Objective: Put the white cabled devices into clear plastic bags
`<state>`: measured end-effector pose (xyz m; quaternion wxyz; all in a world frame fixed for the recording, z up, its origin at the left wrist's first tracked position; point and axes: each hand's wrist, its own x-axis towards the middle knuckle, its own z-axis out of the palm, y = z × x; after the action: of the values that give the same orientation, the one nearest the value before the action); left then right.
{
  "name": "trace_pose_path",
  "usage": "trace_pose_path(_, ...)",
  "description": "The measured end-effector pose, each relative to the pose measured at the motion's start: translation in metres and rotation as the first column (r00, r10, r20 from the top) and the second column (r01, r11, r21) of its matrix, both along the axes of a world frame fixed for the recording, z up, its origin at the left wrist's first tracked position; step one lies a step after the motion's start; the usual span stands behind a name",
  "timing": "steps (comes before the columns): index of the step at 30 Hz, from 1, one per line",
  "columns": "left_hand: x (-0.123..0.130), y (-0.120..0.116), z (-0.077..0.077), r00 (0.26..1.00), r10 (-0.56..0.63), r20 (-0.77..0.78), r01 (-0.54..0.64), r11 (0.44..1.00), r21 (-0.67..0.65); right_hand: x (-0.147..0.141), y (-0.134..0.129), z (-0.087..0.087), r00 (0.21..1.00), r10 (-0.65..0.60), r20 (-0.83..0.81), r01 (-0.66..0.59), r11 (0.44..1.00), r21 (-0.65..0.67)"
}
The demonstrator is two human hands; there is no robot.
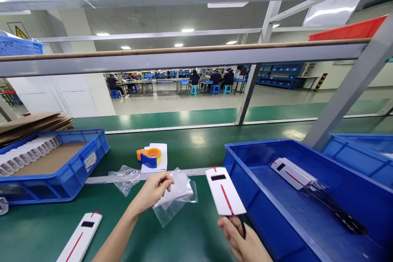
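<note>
1. Right hand [238, 235]: fingers grasp white device [225, 192] by its black cable [244, 230], above worktop [138, 241], beside left edge of blue bin [267, 213].
2. Left hand [156, 188]: fingers curled at the clear bags [169, 212]; grip cannot be determined.

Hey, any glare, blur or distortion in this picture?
All in the head view: glare patches brighten the green tabletop, the large blue bin seems stretched, the white device in the right hand reads clearly, and distant seated people are too small for detail.
</note>
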<state>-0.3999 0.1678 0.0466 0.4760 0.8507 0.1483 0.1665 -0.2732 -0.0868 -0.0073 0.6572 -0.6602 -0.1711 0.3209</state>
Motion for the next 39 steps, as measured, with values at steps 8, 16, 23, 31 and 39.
trace_pose_path(8,-0.012,-0.041,0.013,0.981,-0.156,-0.111,0.128,0.965,-0.227,-0.011,0.035,0.011,0.986,0.135,0.099,-0.133,0.991,-0.021)
trace_pose_path(16,-0.009,-0.052,-0.009,0.991,-0.132,-0.021,0.108,0.882,-0.458,-0.026,0.04,-0.004,0.971,0.134,0.2,-0.148,0.988,0.054)
trace_pose_path(23,-0.006,-0.062,-0.012,0.994,0.103,0.032,-0.099,0.989,-0.11,-0.032,0.04,0.009,0.981,0.02,0.19,-0.024,1.0,0.019)
trace_pose_path(31,-0.007,-0.091,-0.009,0.996,0.085,0.006,-0.085,0.995,0.056,-0.039,0.047,-0.001,0.983,-0.025,0.179,0.016,0.999,0.05)
trace_pose_path(39,-0.013,-0.09,-0.003,0.997,-0.047,-0.057,0.051,0.996,0.068,-0.019,0.033,-0.001,0.955,0.258,0.147,-0.255,0.966,-0.036)
